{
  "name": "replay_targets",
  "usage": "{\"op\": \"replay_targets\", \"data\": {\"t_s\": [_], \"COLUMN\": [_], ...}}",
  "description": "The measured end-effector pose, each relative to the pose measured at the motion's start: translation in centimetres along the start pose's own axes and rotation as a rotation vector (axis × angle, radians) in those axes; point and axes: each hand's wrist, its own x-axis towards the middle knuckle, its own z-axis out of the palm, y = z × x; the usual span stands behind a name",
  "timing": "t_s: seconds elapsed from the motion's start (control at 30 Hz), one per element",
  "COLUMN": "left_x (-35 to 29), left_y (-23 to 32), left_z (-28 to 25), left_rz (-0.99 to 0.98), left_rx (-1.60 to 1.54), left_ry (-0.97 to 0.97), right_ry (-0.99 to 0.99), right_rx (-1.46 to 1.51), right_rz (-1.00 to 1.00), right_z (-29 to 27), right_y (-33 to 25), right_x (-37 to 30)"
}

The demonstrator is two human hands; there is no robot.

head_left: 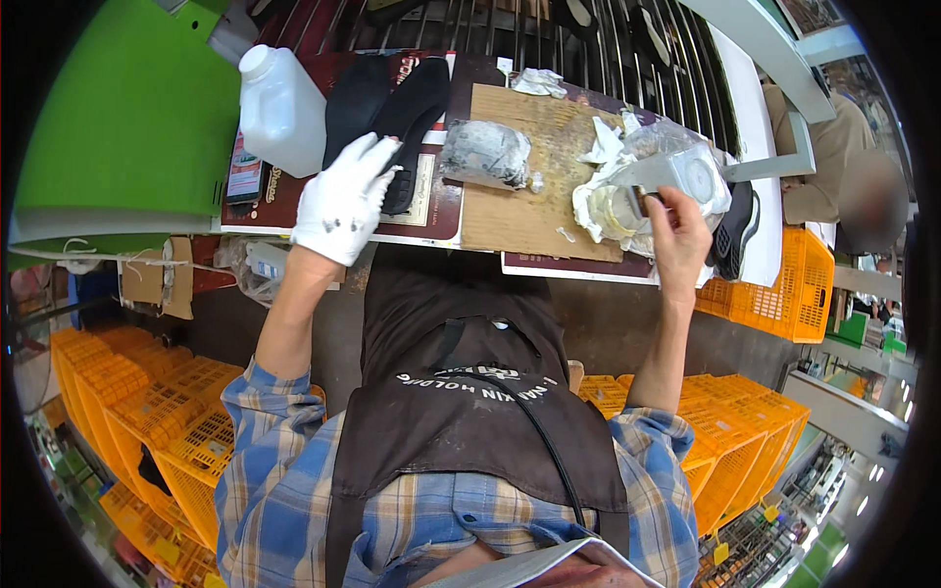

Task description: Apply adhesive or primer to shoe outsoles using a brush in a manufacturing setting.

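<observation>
Near the table's (446, 218) front edge, the left hand (341, 208) touches a black sole (421, 103); I can't tell if it grips. The right hand (683, 235) pinches a brush (641, 201). Work looks unfinished.

Left hand (343, 204), 11 o'clock: white fabric glove (331, 214), two dark smudges on its back near the cuff. Right hand (681, 235), 2 o'clock: bare. Plaid shirt (279, 470), blue/white/tan; left sleeve (260, 416) at 8, right sleeve (652, 441) at 4, both ending around elbow. Apron (470, 436) at 6: dark brown, white lettering in an arc, shoulder straps. Thin black cord (537, 431) runs down it. Pale grey piece (544, 566) at bottom, collar or brim, can't tell.
</observation>
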Motion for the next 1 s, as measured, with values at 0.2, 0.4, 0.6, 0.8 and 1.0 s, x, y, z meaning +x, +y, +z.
{"op": "replay_targets", "data": {"t_s": [0.2, 0.4, 0.6, 0.8, 1.0], "left_x": [0.3, 1.2, 1.0, -1.0, -2.8], "left_y": [-0.3, -1.6, -1.9, 3.3, 7.8], "left_z": [-0.6, 0.3, -0.4, 0.5, 3.8], "left_rz": [-0.19, -0.607, -0.858, -0.77, -0.746], "left_rx": [-0.178, -0.882, -1.255, -1.719, -1.818], "left_ry": [-0.01, 0.148, 0.243, 0.137, -0.077], "right_ry": [-0.006, -0.056, 0.024, 0.084, 0.041], "right_rx": [-0.363, -0.381, -0.323, -0.047, 0.149], "right_rz": [-0.087, -0.063, -0.126, 0.066, 0.228], "right_z": [2.1, 3.0, 2.2, 1.7, 2.6], "right_y": [-0.4, -0.3, -0.2, 0.3, 1.6], "right_x": [-1.5, -1.6, -1.5, -2.3, -3.2]}}
